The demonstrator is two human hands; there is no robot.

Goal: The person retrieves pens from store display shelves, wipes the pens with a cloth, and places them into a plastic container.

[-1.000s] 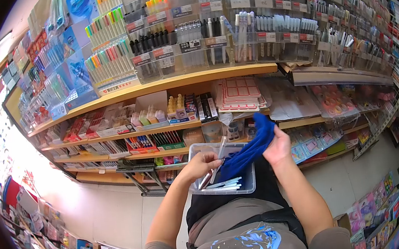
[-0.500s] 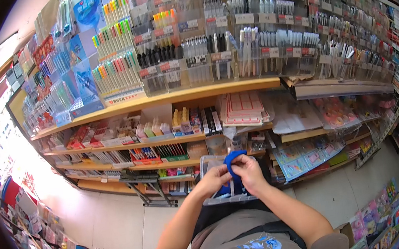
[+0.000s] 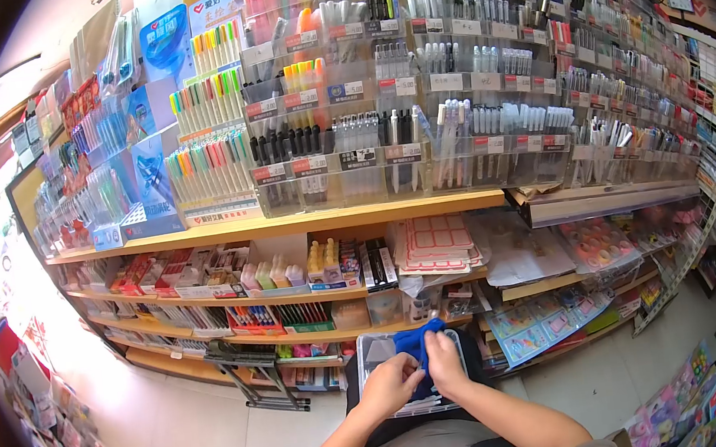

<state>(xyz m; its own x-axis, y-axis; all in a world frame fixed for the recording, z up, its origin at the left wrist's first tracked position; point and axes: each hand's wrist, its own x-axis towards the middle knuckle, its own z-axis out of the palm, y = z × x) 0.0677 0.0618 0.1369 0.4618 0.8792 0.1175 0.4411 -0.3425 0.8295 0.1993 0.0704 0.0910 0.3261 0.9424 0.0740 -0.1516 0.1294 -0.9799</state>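
A blue cloth [image 3: 410, 340] is bunched up over a clear plastic box [image 3: 370, 350] resting at my lap. My right hand [image 3: 444, 363] is closed around the cloth's right side, and a bit of blue pokes out above the fist. Just left of it, my left hand [image 3: 394, 383] has its fingertips pinched against the cloth's lower edge. Both hands are over the box. More dark blue shows under the fingers; the rest of the box's contents is mostly hidden by hands and cloth.
In front rises a display rack of pens [image 3: 357, 132] above a wooden shelf edge [image 3: 331, 218]. Lower shelves hold boxed stationery and red-framed sheets [image 3: 437, 246]. A dark folding stool [image 3: 256, 369] stands to the left. Packaged goods [image 3: 673, 395] line the lower right.
The view has tilted up, so the hands and box appear lower. The blue cloth, earlier a raised loop between both hands, now spreads left across the box, and the right hand has closed into a fist.
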